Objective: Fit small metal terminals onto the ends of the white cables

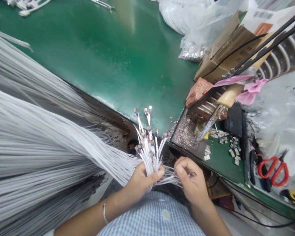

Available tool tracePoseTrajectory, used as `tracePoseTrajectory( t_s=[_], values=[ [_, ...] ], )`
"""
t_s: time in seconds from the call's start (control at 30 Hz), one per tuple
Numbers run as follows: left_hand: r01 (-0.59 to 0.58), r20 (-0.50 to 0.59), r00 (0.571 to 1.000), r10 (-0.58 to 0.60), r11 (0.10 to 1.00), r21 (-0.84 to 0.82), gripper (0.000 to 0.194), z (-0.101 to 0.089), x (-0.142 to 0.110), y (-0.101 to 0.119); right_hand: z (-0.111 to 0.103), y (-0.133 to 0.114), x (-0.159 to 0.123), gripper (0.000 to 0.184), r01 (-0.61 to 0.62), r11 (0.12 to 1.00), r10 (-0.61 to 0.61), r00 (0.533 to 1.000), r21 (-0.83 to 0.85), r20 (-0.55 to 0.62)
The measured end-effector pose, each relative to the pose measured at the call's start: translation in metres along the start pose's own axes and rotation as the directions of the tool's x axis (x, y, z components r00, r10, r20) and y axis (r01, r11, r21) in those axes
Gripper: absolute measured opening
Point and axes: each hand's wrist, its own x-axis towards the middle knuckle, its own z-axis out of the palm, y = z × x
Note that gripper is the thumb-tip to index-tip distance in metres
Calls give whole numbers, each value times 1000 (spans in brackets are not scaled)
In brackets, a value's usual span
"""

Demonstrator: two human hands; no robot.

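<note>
Below the near edge of the glossy green worktable [118,55], just above the person's blue-and-white checked shirt [152,218], both bare hands work at a bunch of thin white cables. The left hand [141,180], with a thin silver bangle [104,212] on its wrist, is closed around the gathered bunch of thin white cables with small metal connector tips [149,147], thumb pressed across the front; the cable ends stand upright out of the fist and fan apart, their tips rising past the table edge. The right hand [190,180] is curled just beside the left one, its fingers pinched on a few loose white strands that run sideways between the two hands. From the left hand a great sheaf of long white cables [39,141] sweeps away to the left, filling that side of the view. To the right on the table lies a soldering iron with a pale wooden handle [217,113], its tip pointing down toward a dark tray speckled with solder bits [186,134]. Nearby are small metal connector shells [232,146] scattered on the green surface, red-handled scissors [272,170] farther right, a brown cardboard box [226,55] behind, and clear plastic bags [194,23] at the top.
</note>
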Motion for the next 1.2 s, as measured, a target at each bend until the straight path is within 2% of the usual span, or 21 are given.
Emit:
tracePoseTrajectory(
  t_s=[0.13,0.23,0.3,0.43,0.5,0.6,0.7,0.77,0.87,1.03,1.2],
  values=[
    [47,-62,997,-54,992,-118,41,3,0,1,1,0,-2,29,-21,998,19,999,55,32],
    [-27,-26,999,24,994,-109,35,5,1,2,1,-1,-2,29,-17,997,14,999,70,31],
    [-79,0,997,79,994,-81,39,4,1,2,1,-2,-1,30,-1,998,-1,999,61,36],
    [-58,25,998,61,993,-105,39,2,1,-1,0,-4,1,32,42,999,-42,997,4,67],
    [-36,23,999,39,992,-118,36,1,0,-2,0,-3,1,27,40,999,-39,997,-18,70],
    [-28,30,999,31,996,-90,38,3,-1,-1,3,0,1,8,-4,1000,5,998,-23,61],
    [-17,35,999,19,998,-57,41,5,-2,2,6,1,2,11,-15,999,17,998,-36,53],
    [0,39,999,3,998,-65,42,6,-2,4,7,1,3,4,1,999,1,999,-53,49],
    [21,41,999,-18,996,-85,41,5,-2,4,7,-2,4,14,23,999,-20,999,-48,46],
    [-13,-42,999,9,996,-90,36,4,-1,3,2,-3,3,16,50,999,-50,999,4,19],
    [-1,-11,1000,0,996,-87,39,6,-2,6,-2,-3,3,29,103,995,-103,994,12,32]
  ],
)
